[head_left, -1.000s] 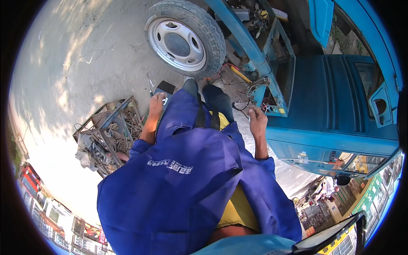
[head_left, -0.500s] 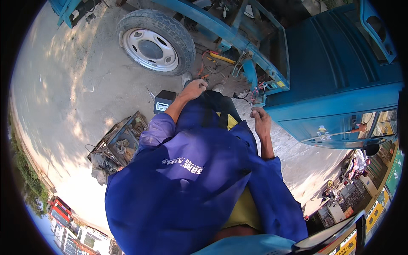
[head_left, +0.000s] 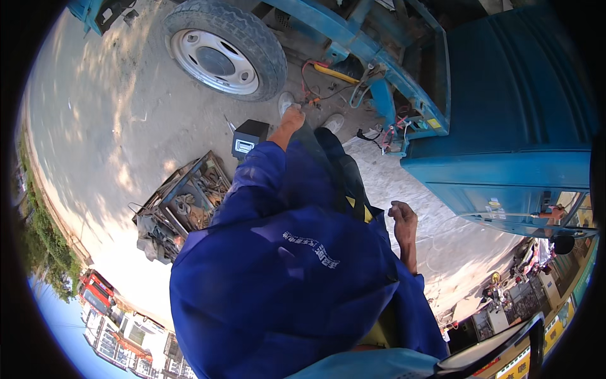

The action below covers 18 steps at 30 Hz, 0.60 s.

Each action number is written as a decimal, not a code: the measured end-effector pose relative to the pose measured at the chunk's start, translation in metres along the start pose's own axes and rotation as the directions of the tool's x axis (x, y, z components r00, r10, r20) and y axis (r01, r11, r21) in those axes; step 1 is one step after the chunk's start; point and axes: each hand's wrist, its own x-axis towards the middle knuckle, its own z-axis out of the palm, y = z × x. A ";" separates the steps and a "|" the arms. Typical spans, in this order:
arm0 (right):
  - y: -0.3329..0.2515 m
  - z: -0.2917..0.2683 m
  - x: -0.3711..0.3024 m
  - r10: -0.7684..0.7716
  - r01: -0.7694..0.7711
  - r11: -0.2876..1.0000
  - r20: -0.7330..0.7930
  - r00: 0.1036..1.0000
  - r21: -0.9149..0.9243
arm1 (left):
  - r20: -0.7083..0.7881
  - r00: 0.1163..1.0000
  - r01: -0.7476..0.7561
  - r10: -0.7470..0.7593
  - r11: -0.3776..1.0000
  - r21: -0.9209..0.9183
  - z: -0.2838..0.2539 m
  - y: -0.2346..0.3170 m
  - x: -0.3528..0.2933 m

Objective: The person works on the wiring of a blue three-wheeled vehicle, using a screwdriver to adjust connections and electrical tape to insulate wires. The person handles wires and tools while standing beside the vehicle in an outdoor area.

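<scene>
While that orange-ended cable (head_left: pixel 314 102) lies just far-right of the left hand (head_left: pixel 293 119), right hand (head_left: pixel 405 222) curls loosely nearer; can't tell either grip.

Just beyond your left hand (head_left: pixel 292 118), orange clips (head_left: pixel 314 101) lie on the ground (head_left: pixel 151 101) with thin cables (head_left: pixel 303 74) (one red, one dark); to that hand's left sits a black, pale-labelled box (head_left: pixel 252 130).
</scene>
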 end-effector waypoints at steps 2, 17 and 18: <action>0.001 0.000 0.000 -0.017 0.018 1.000 0.026 1.000 -0.007 | -0.089 0.996 -0.027 0.020 0.997 -0.074 0.004 -0.001 0.013; -0.036 0.035 0.028 0.023 -0.019 0.998 0.055 0.998 -0.063 | -0.054 0.996 0.025 -0.071 0.804 -0.595 0.010 0.006 0.011; -0.046 0.045 0.040 -0.014 0.025 0.992 0.086 0.996 -0.122 | -0.012 0.992 0.084 -0.129 0.714 -0.695 -0.004 0.021 -0.006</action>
